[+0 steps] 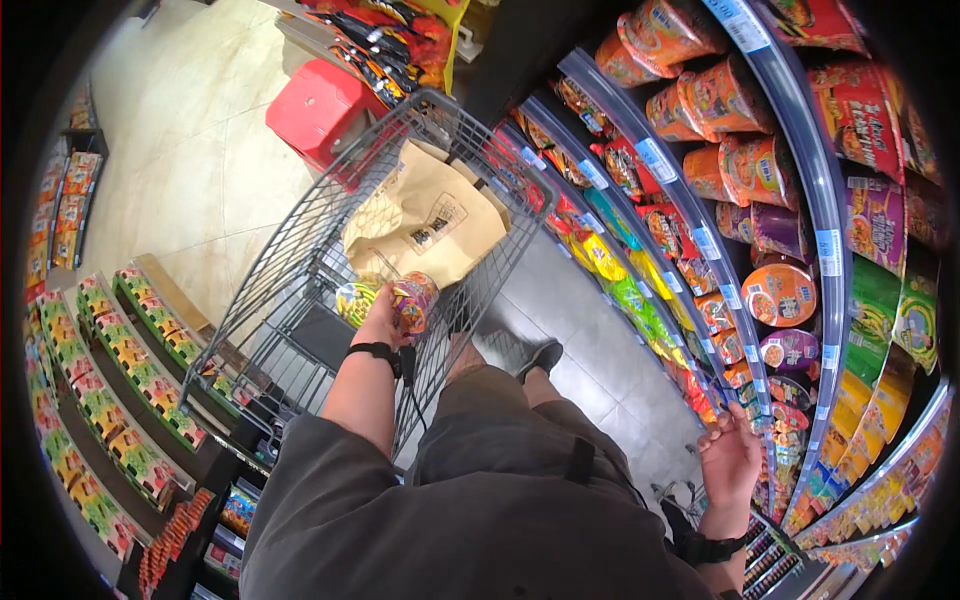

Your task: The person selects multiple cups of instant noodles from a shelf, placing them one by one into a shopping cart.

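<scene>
My left hand (379, 321) grips a purple and orange instant noodle cup (415, 301) above the wire shopping cart (259, 289). Just left of that hand is a yellow-green container (355, 303); I cannot tell whether it rests in the cart or is also held. A brown paper bag (450, 217) with dark printing lies in the cart's basket. Over on the right, my right hand (727, 454) is raised near the shelf edge (752, 364), its fingers loosely bent and nothing visible in them. Whether its fingertips touch the shelf is unclear.
Cup noodles (780, 294) and bagged noodles (874, 214) fill the shelves on my right. Beyond the cart's far left side stands a red plastic stool (319, 112). Low shelves with green-and-pink packaging strips (124, 390) curve along my left. My shoe (541, 357) is on the tiled floor.
</scene>
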Demonstrator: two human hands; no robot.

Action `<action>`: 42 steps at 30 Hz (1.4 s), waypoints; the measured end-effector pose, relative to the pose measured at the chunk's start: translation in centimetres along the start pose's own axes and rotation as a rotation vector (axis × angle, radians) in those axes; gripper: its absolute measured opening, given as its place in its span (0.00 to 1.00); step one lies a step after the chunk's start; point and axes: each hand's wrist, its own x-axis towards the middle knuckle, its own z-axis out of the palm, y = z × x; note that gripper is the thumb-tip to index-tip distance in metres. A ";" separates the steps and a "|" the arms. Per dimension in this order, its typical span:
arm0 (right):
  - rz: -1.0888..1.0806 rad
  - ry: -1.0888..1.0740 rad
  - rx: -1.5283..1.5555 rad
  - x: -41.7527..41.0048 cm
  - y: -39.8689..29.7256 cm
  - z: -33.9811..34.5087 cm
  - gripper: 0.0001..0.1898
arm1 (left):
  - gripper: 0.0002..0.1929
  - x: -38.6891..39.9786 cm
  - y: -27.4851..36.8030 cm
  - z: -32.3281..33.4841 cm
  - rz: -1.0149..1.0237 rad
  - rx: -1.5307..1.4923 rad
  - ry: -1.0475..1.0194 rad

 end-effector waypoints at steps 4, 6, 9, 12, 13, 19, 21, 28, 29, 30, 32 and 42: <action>0.020 -0.130 -0.092 1.4 -0.1 1.0 0.21 | 0.45 -6.9 2.2 0.4 0.218 -0.010 -0.101; 0.032 -0.259 -0.162 2.6 -0.1 -0.4 0.22 | 0.45 -12.6 3.3 2.4 0.341 0.036 -0.160; -0.016 -0.333 -0.167 3.9 0.2 0.1 0.24 | 0.48 -23.4 3.8 6.7 0.585 0.212 -0.227; -0.150 -0.566 -0.279 4.6 -0.9 3.3 0.33 | 0.43 -32.4 2.0 11.0 0.771 0.313 -0.424; -0.187 -0.641 -0.296 5.0 -1.2 3.5 0.38 | 0.41 -35.6 0.7 13.2 0.839 0.347 -0.509; -0.298 -0.939 -0.224 5.2 -4.0 1.3 0.65 | 0.51 -44.8 -9.5 24.1 0.956 0.814 -0.852; -0.284 -0.909 -0.354 4.3 -6.4 -1.4 0.65 | 0.56 -47.0 -12.6 27.9 0.799 0.910 -0.857; -0.158 -0.640 0.234 4.0 -10.0 -13.5 0.56 | 0.57 -48.5 -18.5 38.6 0.940 0.983 -1.137; -0.169 -0.634 0.250 3.8 -10.9 -15.1 0.56 | 0.59 -49.2 -19.3 40.3 1.005 1.010 -1.187; -0.154 -0.645 0.322 3.3 -11.9 -16.5 0.56 | 0.59 -50.2 -20.6 42.0 1.002 1.031 -1.183; -0.133 -0.667 0.382 2.5 -13.4 -18.6 0.58 | 0.65 -51.5 -22.8 45.2 1.256 1.115 -1.072; -0.372 -0.771 -0.021 1.3 -16.5 -25.9 0.54 | 0.51 -53.6 -27.6 53.4 1.173 0.749 -1.301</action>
